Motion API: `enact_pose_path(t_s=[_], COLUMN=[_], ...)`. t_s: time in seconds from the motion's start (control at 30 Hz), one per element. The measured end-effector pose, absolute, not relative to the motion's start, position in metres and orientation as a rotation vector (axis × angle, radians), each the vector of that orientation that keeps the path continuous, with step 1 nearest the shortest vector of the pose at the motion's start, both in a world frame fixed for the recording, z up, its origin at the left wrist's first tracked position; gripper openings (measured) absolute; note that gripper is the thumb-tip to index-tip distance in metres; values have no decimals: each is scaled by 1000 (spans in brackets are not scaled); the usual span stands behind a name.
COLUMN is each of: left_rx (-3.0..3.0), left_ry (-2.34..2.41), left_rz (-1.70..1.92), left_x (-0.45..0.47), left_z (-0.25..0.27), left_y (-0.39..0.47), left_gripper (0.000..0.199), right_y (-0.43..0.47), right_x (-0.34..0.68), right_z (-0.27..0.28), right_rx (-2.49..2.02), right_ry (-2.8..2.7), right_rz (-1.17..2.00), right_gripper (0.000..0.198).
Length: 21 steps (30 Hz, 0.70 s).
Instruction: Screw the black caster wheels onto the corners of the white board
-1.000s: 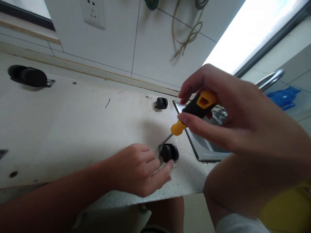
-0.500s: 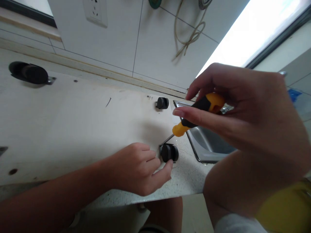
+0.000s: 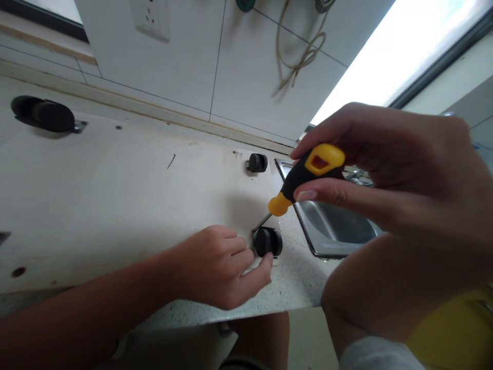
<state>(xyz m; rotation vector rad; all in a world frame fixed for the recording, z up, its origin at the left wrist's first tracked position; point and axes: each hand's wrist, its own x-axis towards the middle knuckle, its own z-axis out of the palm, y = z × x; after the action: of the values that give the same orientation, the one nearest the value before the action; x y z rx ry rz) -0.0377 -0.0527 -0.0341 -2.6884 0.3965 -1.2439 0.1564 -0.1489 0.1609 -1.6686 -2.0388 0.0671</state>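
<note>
A black caster wheel (image 3: 268, 242) sits at the near right corner of a pale board (image 3: 127, 205). My left hand (image 3: 231, 270) is closed around the caster's near side, its thumb pressed to the wheel. In my right hand (image 3: 370, 164) is a yellow and black screwdriver (image 3: 300, 177), held by the handle between thumb and fingers. The shaft slants down to the left, and its tip meets the caster's mounting plate. Any screw under the tip is too small to make out.
Another caster (image 3: 257, 163) stands at the board's far right corner, and a larger one (image 3: 44, 114) at the far left. A steel sink (image 3: 327, 226) lies to the right in the speckled countertop (image 3: 296, 280). A tiled wall with a socket (image 3: 150, 18) and a looped cord (image 3: 304, 61) rises behind.
The screwdriver handle has turned in my right hand, and its yellow end with a hole now shows. My right fingers have shifted on the grip. My left hand stays on the caster.
</note>
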Motion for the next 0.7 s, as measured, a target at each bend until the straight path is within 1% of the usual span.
enact_pose_path(t_s=[0.13, 0.2, 0.27, 0.33, 0.37, 0.43, 0.5, 0.57, 0.67, 0.7], left_rx=[-2696, -2690, -2683, -2682, -2683, -2687, -2694, -2701, -2705, -2706], left_ry=[400, 402, 405, 404, 403, 395, 381, 372, 374, 374], left_rz=[-1245, -1236, -1228, -1233, -1241, -1249, -1250, -1247, -1245, -1247], left_x=[-36, -35, -35, -35, -35, -36, -36, -36, -36, -36], left_z=[-34, -34, -34, -34, -34, -35, -35, -35, -35, -35], left_y=[-54, -53, -53, -53, -53, -53, -53, -54, -54, -54], left_gripper=[17, 17, 17, 17, 17, 17, 16, 16, 15, 15], right_y=[-139, -135, -136, -140, -143, -148, -151, -150, -143, -141], right_x=[147, 143, 142, 145, 147, 153, 159, 160, 152, 148], right_z=[155, 154, 154, 157, 159, 163, 165, 164, 158, 157], right_rx=[-1837, -1901, -1912, -1858, -1821, -1759, -1729, -1716, -1783, -1824], right_ry=[-1982, -1960, -1972, -2024, -2050, -2083, -2079, -2057, -2021, -2005], right_rz=[-374, -475, -389, -196, -96, 65, 144, 130, -19, -77], right_gripper=[49, 50, 37, 23, 19, 19, 23, 26, 19, 20])
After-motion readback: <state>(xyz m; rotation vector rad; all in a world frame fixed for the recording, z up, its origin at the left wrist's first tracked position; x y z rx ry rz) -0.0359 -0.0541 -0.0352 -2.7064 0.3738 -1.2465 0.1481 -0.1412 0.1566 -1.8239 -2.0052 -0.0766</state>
